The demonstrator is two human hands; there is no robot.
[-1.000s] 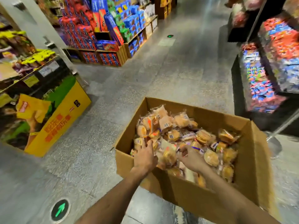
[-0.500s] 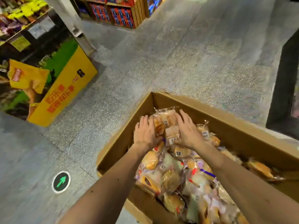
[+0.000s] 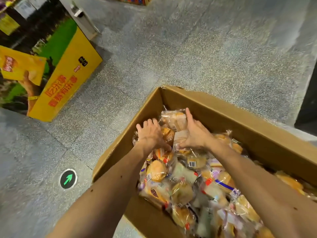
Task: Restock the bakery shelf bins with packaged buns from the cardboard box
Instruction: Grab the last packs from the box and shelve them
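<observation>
Fingers (image 3: 148, 123) of your left hand (image 3: 151, 135) are spread and only lightly bent, laid over the left side of a small cluster of packets. Those of your right hand (image 3: 195, 134) are nearly straight and run up the right side of the topmost bun packet (image 3: 173, 120). Your two thumbs reach toward each other below it and almost meet. Neither hand is closed round a packet; the cluster sits between two open hands that touch it on either side. Both hands are inside the cardboard box (image 3: 223, 115), at its far left corner, and your bare forearms reach in from the near side. The box stands on the speckled grey floor (image 3: 188, 57) and holds a loose heap of packaged buns (image 3: 181, 191) in clear wrappers, some with barcode labels. Off to your left on the floor are a yellow display stand (image 3: 68, 79) and, nearer you, a round green arrow marker (image 3: 68, 178).
</observation>
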